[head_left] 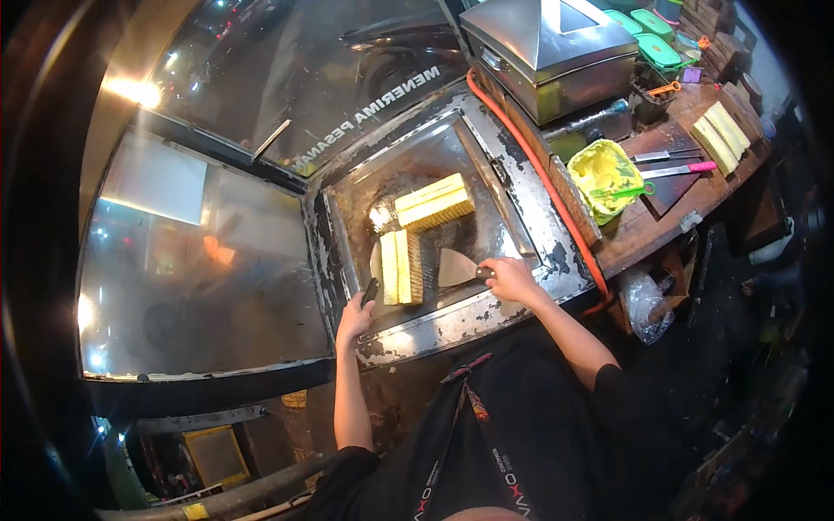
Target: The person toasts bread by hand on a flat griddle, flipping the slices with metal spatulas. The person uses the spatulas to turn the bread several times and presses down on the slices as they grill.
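Two thick blocks of layered yellow bread lie on a flat metal griddle. The nearer bread block stands between my hands, and the farther bread block lies beyond it, slightly to the right. My left hand grips the dark handle of a scraper, whose blade runs along the left side of the nearer block. Closed round the black handle of a second scraper is my right hand. That wide metal blade points left toward the nearer block, with a small gap between.
An orange hose runs along the griddle's right side. Beyond it, a wooden counter holds a yellow-smeared tub, a pink-handled spreader and more bread. A metal box stands far right; glass panels border the left.
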The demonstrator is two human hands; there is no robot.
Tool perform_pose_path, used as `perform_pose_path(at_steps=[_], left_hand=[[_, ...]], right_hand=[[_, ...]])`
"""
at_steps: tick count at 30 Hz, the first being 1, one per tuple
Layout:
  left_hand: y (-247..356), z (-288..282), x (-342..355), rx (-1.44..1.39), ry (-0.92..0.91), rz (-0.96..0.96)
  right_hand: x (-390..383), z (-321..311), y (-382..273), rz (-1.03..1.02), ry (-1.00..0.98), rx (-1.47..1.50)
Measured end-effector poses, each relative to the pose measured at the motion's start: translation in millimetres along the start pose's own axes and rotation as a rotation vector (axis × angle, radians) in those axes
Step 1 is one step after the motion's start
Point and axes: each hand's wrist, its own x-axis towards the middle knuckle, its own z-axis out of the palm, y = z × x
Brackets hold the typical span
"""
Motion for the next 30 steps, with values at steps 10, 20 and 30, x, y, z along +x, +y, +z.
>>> perform_pose_path(at_steps=[10,20,30], left_hand=[[-22.9,-32.5,-20.9,0.120,0.140,-0.026],[31.7,-52.4,-25.3,-0.284,0.302,-0.016],[44.1,40.7,7.6,-0.074,0.032,0.043]], right_hand=[[22.0,10.3,-84.5,-0.271,0.049,-0.044],[119.0,-88.9,0.3,0.086,0.413,0.054],[12.1,-80.1,17.3,0.090,0.009,0.007]])
